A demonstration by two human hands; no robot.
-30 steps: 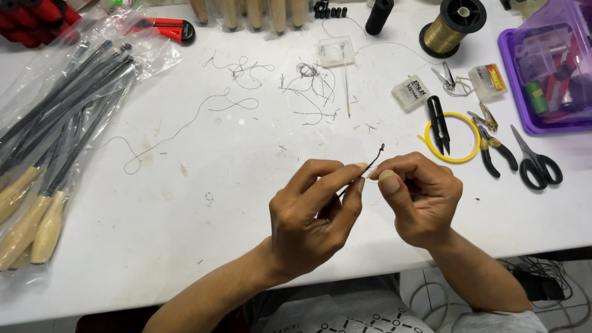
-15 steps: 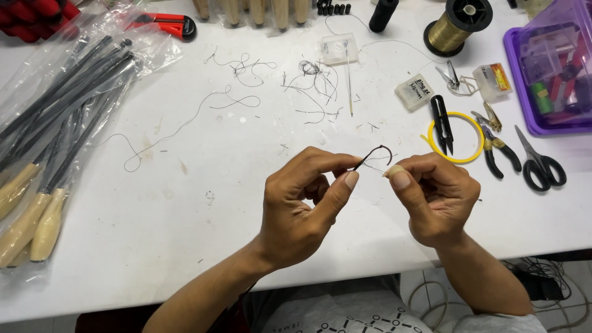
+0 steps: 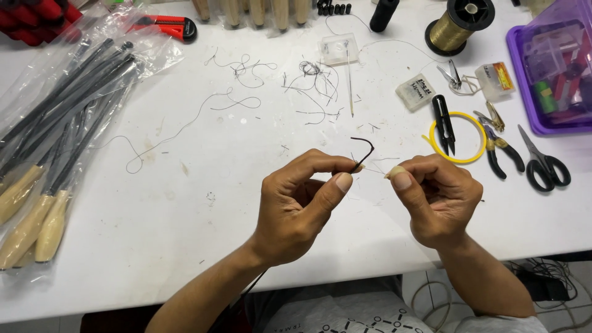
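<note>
Above the white table (image 3: 185, 246), the left hand (image 3: 296, 206) pinches a thin dark hooked wire (image 3: 365, 151) near its base while the right hand (image 3: 438, 197) pinches a fine thread beside it; the wire looks light, springy, best gripped low.

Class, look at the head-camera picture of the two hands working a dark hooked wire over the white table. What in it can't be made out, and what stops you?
- Dark hooked wire: its lower end is hidden inside the left hand.
- Right hand: whatever its fingertips pinch is too fine to tell.
- Purple box: cut off by the right edge; contents blurred.
- Wooden-handled tools: their wrapping's glare blurs them.
</note>
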